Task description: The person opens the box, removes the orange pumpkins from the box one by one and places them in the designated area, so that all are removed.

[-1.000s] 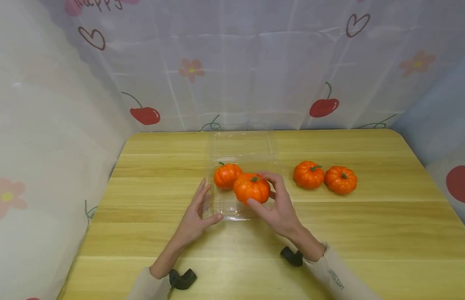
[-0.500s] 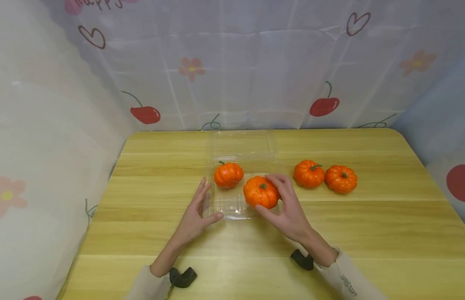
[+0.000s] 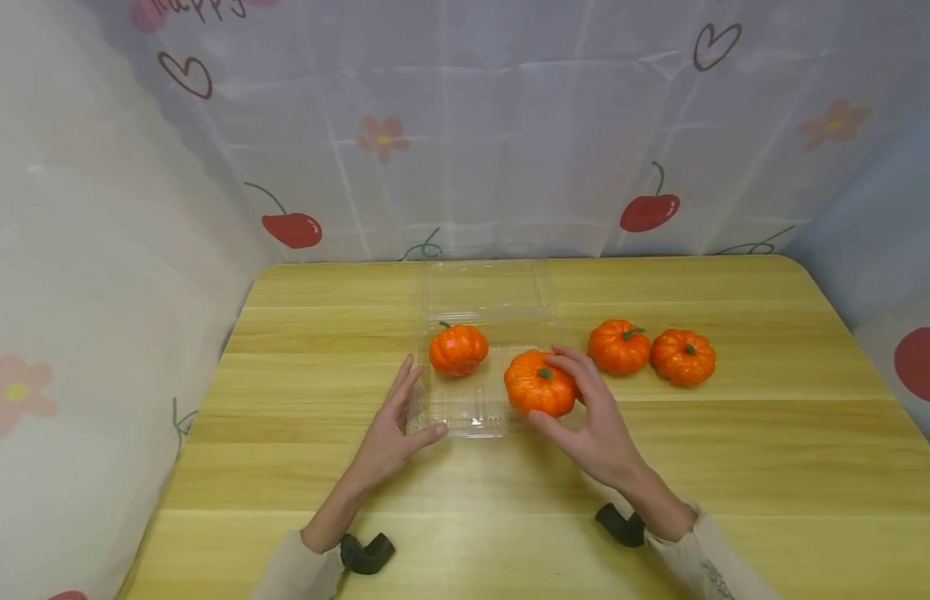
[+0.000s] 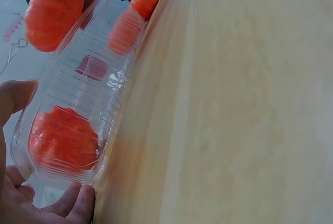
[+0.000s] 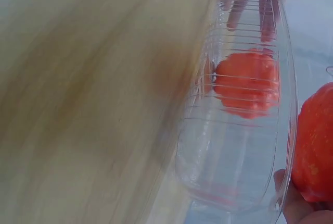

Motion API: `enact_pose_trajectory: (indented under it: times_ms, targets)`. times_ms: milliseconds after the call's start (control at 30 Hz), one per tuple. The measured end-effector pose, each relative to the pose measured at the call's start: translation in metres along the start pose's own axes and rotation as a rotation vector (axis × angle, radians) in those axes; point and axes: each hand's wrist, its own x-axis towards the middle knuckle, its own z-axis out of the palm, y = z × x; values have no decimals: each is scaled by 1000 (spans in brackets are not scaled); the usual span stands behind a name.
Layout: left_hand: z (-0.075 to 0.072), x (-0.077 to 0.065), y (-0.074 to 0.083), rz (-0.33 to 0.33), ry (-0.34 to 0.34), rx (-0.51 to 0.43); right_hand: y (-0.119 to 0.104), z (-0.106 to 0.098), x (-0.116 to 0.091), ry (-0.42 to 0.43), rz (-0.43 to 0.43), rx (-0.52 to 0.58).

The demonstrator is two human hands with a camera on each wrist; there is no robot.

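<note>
In the head view, my right hand (image 3: 596, 429) grips a small orange pumpkin (image 3: 540, 384) with a green stem, thumb in front and fingers at its far right side. The wrist views show this pumpkin (image 4: 53, 16) above the rim of a clear plastic clamshell box (image 5: 229, 153). A second pumpkin (image 3: 458, 350) sits inside the box at its left, seen through the wall in the right wrist view. My left hand (image 3: 386, 442) rests at the box's near left corner, fingers extended along the left side and thumb at the front edge.
Two more orange pumpkins, one (image 3: 618, 347) beside the other (image 3: 683, 357), lie on the wooden table (image 3: 772, 467) right of the box. The box's clear lid (image 3: 483, 286) is folded back toward the printed curtain (image 3: 502, 167). Black curved pieces (image 3: 367, 554) are at both wrists.
My right hand has moved to the right with the pumpkin in its grip, away from the pumpkin sitting in the box. The left hand has stayed at the box corner.
</note>
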Motion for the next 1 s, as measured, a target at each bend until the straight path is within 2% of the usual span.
enact_pose_trajectory:
  times_ms: [167, 433, 800, 1000]
  targets:
    - [1, -2, 0, 14, 8, 12, 2, -4, -4, 10, 4, -2]
    - [5, -3, -1, 60, 38, -7, -2, -12, -9, 46, -43, -61]
    - [7, -3, 2, -2, 31, 27, -4, -20, -15, 54, 51, -111]
    - [7, -3, 3, -7, 32, 24, -2, -26, -17, 54, 64, -133]
